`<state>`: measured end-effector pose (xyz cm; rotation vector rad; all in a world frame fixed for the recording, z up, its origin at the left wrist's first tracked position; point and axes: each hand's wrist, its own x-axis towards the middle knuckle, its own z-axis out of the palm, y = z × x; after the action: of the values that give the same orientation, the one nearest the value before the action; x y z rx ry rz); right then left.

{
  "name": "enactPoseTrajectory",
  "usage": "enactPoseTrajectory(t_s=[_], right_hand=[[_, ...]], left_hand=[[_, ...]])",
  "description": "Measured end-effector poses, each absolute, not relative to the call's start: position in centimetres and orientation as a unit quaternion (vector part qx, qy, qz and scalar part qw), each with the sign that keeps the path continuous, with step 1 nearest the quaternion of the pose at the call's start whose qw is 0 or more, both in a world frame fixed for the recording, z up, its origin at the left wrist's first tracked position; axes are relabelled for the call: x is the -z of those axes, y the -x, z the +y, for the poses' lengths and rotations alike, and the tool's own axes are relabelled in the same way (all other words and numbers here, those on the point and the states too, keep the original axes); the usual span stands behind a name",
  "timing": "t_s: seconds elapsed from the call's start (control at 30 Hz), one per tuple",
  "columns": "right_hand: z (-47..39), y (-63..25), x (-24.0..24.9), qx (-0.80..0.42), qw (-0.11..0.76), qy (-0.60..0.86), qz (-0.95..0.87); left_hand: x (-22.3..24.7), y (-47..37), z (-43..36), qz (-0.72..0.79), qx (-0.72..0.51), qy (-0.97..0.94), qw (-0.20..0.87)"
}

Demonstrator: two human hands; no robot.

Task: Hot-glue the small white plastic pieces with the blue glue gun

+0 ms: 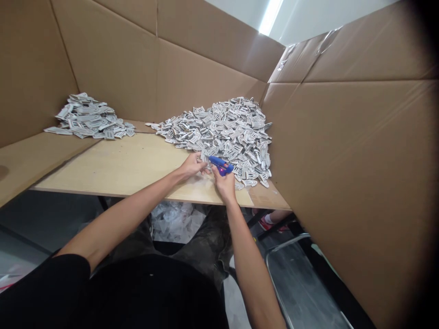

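My left hand [194, 166] is closed on a grey-white slotted piece [205, 156], flat with a rounded end, at the front of the big pile. My right hand [224, 183] wraps round a blue hand tool [219, 162] with a small red light on its side. The tool's tip points left at the piece in my left hand; whether the two touch I cannot tell. Just behind both hands rises a large pile of similar slotted pieces [226, 125]. My fingertips are partly hidden by the piece and the tool.
A smaller pile of slotted pieces [91, 116] lies at the left of the wooden table [120, 169]. Tall cardboard walls [343, 137] enclose the back and sides. Below the front edge are a clear bag of scraps [176, 219], a stool [302, 283] and another person's red shoe [265, 224].
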<state>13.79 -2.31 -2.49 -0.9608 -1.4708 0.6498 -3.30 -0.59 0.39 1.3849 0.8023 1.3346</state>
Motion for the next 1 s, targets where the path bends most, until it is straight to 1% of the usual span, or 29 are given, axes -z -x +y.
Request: enactPoseTrajectory(t_s=[0.5, 0.77, 0.87, 1.0], right_hand=[[-2.5, -13.8, 2.5, -0.266, 0.587, 0.414, -0.643], [-2.5, -13.8, 2.6, -0.238, 0.574, 0.441, -0.647], [-2.7, -13.6, 2.7, -0.208, 0.566, 0.457, -0.654], [-3.4, -13.3, 2.4, -0.129, 0.551, 0.465, -0.681]], left_hand=[[-0.2, 3.4, -0.4, 0.325, -0.555, -0.568, 0.514], [-0.1, 3.3, -0.4, 0.328, -0.555, -0.561, 0.519], [0.1, 3.2, -0.4, 0.333, -0.559, -0.561, 0.511], [0.4, 3.2, -0.3, 0.334, -0.570, -0.570, 0.490]])
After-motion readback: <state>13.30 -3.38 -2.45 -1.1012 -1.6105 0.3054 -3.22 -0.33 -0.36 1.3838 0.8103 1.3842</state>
